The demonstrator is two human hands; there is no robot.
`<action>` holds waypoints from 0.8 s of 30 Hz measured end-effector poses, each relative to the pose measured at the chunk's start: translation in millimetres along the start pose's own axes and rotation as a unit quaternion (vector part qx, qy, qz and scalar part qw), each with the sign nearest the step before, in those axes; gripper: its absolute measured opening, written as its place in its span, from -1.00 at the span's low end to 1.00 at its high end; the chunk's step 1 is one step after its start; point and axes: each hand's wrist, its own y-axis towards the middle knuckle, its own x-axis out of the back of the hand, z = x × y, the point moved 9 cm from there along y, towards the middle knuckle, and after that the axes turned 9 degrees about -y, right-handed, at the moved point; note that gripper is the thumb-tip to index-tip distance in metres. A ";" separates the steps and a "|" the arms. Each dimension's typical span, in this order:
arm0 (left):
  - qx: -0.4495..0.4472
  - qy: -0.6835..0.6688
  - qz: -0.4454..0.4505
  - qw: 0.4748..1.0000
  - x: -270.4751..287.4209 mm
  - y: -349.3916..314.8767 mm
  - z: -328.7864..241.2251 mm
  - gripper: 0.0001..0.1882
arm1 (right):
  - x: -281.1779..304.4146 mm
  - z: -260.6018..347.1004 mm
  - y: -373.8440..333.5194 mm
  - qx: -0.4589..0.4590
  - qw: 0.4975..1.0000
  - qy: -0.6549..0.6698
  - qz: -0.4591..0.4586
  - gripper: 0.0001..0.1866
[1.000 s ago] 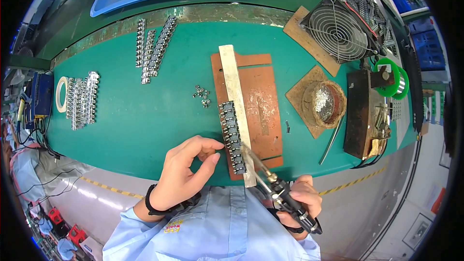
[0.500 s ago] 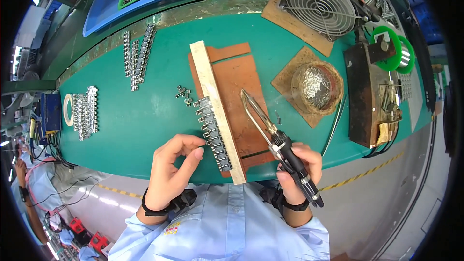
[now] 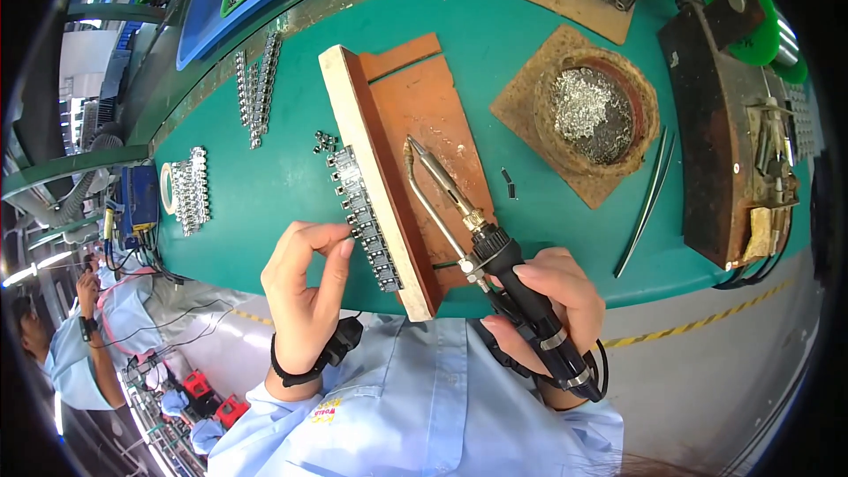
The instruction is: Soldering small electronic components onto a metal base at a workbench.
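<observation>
The right hand [image 3: 561,300] is closing its fingers round the fat black handle of a soldering iron [image 3: 502,263]. The iron's thin metal tip is pointing away from the person, over a flat red-brown board [image 3: 433,110], and a thin bent tube is running along its left side. I cannot tell if the tip is touching the board.

The left hand [image 3: 300,291] is curling, with its thumb and pointing finger coming close together at the left edge of a row of small black parts [image 3: 364,225]. I cannot tell if they are pinching it. The row is lying along the left side of a long bar with a pale top [image 3: 375,177], and the bar is sitting on the left part of the board. A black band [image 3: 340,340] is going round the left wrist.

Little loose metal bits [image 3: 325,142] are lying near the far end of the row. Two tiny black pieces [image 3: 509,185] are lying to the right of the board. Farther right, a round pot [image 3: 649,110] is holding silvery bits, and two thin rods [image 3: 639,212] are lying beside it. A dark box [image 3: 707,141] is standing past them, near a green spool [image 3: 746,26].

On the left, more strips of parts [image 3: 192,190] are lying on the green table top [image 3: 283,185].
</observation>
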 end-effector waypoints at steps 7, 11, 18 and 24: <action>0.022 0.004 0.001 1.000 -1.5 -1.1 0.3 -0.93 | 3.0 0.6 -0.6 0.001 1.000 0.002 0.004 -0.46; 0.048 -0.020 -0.020 0.998 8.6 2.8 12.5 -0.94 | 3.8 1.9 -1.4 0.009 1.000 -0.004 -0.010 -0.48; 0.073 -0.031 -0.010 0.997 27.1 20.8 37.2 -0.89 | -2.8 2.4 -5.9 0.016 1.000 -0.018 0.009 -0.52; 0.052 -0.031 0.005 0.998 28.2 51.0 30.6 -0.83 | -1.0 3.1 -6.1 -0.020 1.000 -0.016 -0.015 -0.51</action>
